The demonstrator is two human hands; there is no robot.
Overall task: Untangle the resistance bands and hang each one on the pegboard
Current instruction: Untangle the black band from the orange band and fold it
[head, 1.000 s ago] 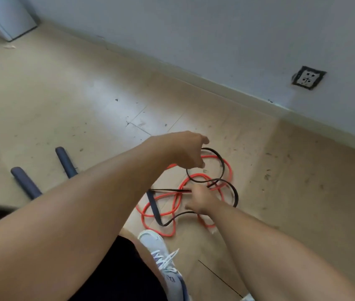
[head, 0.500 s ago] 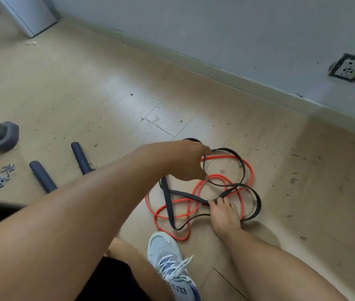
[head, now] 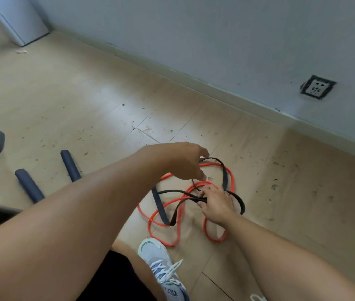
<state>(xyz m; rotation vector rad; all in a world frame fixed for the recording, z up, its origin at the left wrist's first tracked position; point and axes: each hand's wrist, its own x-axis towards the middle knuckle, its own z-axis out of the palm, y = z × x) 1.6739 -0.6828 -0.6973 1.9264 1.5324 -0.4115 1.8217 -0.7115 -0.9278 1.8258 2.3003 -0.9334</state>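
Scuffed tan floor (head: 85, 94), grey wall (head: 215, 29), baseboard (head: 194, 79), wall socket (head: 317, 87)

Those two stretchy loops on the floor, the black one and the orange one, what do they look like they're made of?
The flat black resistance band, held by the left hand and right hand, looks like matte rubber or latex: it droops limply and gives no glare. The thinner orange resistance band looks like the same rubbery stuff, with a smooth, dull surface, curling in soft loops on the pale wood-look floor.

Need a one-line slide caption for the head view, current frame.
Left hand lifts a loop of the black band while right hand grips another strand, orange band tangled beneath on the floor.
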